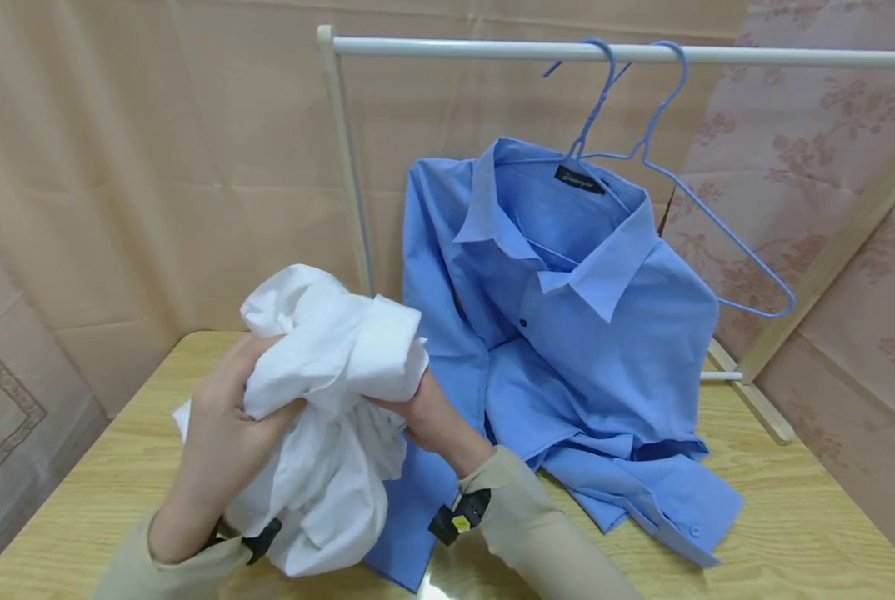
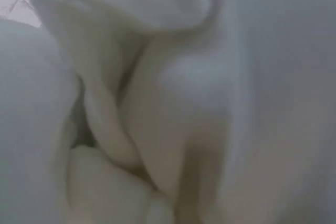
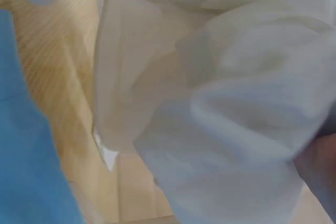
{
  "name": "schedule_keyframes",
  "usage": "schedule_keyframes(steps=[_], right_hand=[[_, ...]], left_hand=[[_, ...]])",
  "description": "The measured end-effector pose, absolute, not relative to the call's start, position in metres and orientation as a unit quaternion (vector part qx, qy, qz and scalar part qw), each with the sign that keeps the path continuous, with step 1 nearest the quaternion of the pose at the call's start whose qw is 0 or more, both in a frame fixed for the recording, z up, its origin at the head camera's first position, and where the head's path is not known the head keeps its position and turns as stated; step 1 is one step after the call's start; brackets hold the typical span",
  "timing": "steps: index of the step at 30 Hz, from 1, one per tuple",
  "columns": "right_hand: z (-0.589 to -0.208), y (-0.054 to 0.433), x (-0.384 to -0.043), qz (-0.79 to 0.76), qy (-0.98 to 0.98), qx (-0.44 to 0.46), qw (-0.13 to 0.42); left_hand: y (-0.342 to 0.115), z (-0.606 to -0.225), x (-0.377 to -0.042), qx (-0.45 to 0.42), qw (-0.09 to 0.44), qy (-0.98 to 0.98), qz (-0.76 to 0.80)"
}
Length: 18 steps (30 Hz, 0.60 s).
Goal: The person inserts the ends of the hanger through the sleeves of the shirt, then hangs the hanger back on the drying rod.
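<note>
A bunched white shirt (image 1: 320,367), with a stiff folded band like a collar on top, is held up above the table. My left hand (image 1: 226,433) grips its left side, thumb lying over the fabric. On the other side my right hand (image 1: 431,417) holds the shirt near the folded band; cloth hides most of those fingers. White fabric (image 2: 184,87) fills the left wrist view, blurred. Folds of the shirt (image 3: 236,108) hang across the right wrist view, a bit of the right hand (image 3: 320,166) showing at the edge.
Right behind, a blue shirt (image 1: 567,358) hangs on a blue hanger (image 1: 601,100), its lower part on the wooden table (image 1: 807,517). A bare blue hanger (image 1: 717,221) hangs beside it from the white rail (image 1: 455,47). Curtains (image 1: 155,167) stand behind.
</note>
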State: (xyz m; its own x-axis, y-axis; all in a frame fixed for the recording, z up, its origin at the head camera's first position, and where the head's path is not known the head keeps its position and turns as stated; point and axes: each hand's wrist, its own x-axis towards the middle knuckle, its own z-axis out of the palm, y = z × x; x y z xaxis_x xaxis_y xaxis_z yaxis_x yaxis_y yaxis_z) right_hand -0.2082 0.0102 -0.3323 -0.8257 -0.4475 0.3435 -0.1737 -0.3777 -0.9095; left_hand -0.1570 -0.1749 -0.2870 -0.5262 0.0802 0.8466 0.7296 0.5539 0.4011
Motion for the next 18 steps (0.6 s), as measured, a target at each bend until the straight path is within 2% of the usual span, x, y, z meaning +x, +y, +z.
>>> schedule_keyframes(steps=[5, 10, 13, 18], right_hand=[[-0.321, 0.011, -0.197, -0.72, 0.639, -0.27, -0.02], [-0.312, 0.014, -0.185, -0.691, 0.659, -0.266, -0.133], [-0.306, 0.019, -0.177, -0.666, 0.667, -0.274, -0.193], [-0.295, 0.03, -0.162, -0.645, 0.662, -0.297, -0.241]], left_hand=[[-0.168, -0.286, -0.151, -0.26, 0.411, -0.76, -0.432], [-0.162, -0.286, -0.145, -0.274, 0.384, -0.761, -0.445], [-0.158, -0.285, -0.141, -0.305, 0.345, -0.768, -0.446], [-0.153, -0.284, -0.137, -0.375, 0.247, -0.759, -0.472]])
